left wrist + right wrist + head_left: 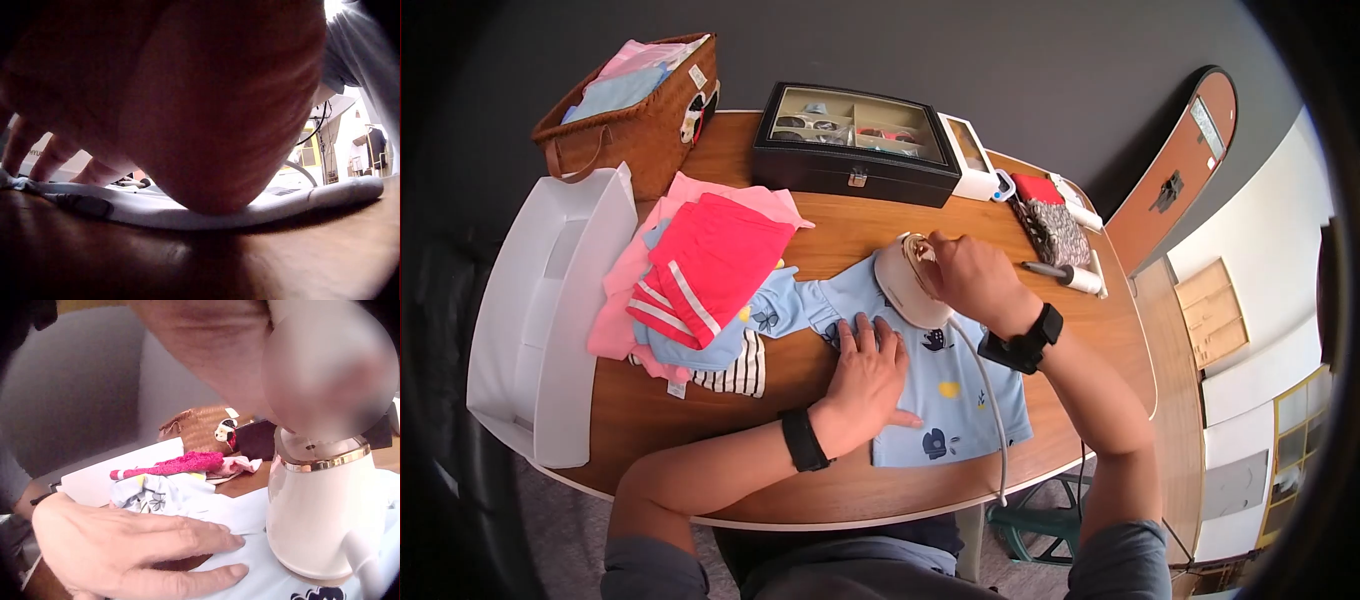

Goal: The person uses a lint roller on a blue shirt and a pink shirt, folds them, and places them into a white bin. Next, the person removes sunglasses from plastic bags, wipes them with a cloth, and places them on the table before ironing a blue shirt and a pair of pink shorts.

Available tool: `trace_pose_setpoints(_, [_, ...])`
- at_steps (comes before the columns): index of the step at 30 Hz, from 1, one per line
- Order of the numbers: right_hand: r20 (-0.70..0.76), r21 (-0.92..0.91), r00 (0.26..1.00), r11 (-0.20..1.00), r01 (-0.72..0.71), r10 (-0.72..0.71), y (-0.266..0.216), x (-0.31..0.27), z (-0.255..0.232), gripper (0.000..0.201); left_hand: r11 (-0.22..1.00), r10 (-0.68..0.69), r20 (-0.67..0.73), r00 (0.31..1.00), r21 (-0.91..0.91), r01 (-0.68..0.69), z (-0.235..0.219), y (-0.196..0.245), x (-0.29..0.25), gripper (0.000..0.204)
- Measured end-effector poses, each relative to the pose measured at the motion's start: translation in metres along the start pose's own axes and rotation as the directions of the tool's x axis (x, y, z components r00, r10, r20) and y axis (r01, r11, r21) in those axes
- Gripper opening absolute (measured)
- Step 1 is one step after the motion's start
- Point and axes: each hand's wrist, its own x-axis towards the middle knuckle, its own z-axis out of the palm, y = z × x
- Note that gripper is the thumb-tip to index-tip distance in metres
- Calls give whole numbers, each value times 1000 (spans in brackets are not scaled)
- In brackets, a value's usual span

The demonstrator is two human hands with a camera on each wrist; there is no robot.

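Observation:
A light-blue child's garment with dark prints lies spread on the wooden table. On its upper part stands a white handheld garment steamer with a gold band and a white cord. My right hand grips the steamer from above; its fingertips are partly hidden. Beside the steamer my left hand rests on the garment, fingers spread and nearly straight, thumb held out. Seen from the left wrist, the heel of that hand presses on the cloth edge near the table surface.
Folded clothes with red shorts on top lie left, beside a white bin. Behind are a brown basket of clothes and a black glasses case. A lint roller and patterned cloth lie right.

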Motion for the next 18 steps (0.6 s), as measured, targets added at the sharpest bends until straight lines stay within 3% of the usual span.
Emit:
trace_pose_setpoints(6, [-10,11,994,994,-107,107,3,19,5,29,999,-10,43,999,39,8,0,-5,3,108])
trace_pose_setpoints(10, [14,69,996,993,-92,91,10,26,1,30,999,-7,31,999,51,5,2,-5,2,109])
trace_pose_setpoints(12, [106,131,987,982,-135,122,14,29,-9,29,998,-10,36,999,55,8,2,-5,3,109])
trace_pose_setpoints(15, [15,135,996,987,-91,90,20,19,-14,29,998,-12,43,999,69,9,-2,-8,4,109])
trace_pose_setpoints(16, [34,48,993,992,-119,117,19,15,-14,30,997,-6,54,999,73,2,-2,-7,3,109])
trace_pose_setpoints(18, [51,46,990,990,-135,133,25,11,-10,32,997,-11,57,998,79,7,0,-6,3,108])
